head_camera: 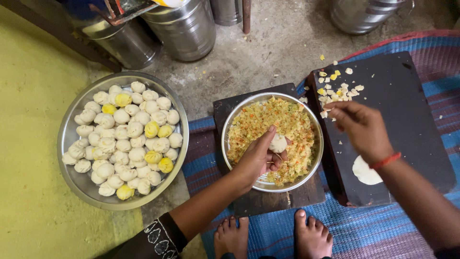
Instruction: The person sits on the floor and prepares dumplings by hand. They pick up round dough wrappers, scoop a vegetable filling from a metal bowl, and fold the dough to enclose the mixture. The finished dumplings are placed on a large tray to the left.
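Dumpling [278, 143], pale, round, seemingly pleated, sits gripped in left hand [258, 158] fingers; right hand [362, 129] fingers hang loosely curled, empty.

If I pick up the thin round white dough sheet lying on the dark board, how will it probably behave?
The thin round white dough sheet lies fully flat on the dark wooden board, so it is probably floppy and would droop when lifted. It looks very thin, so likely light and easy to tear. Raw dough may also stick slightly to the board.
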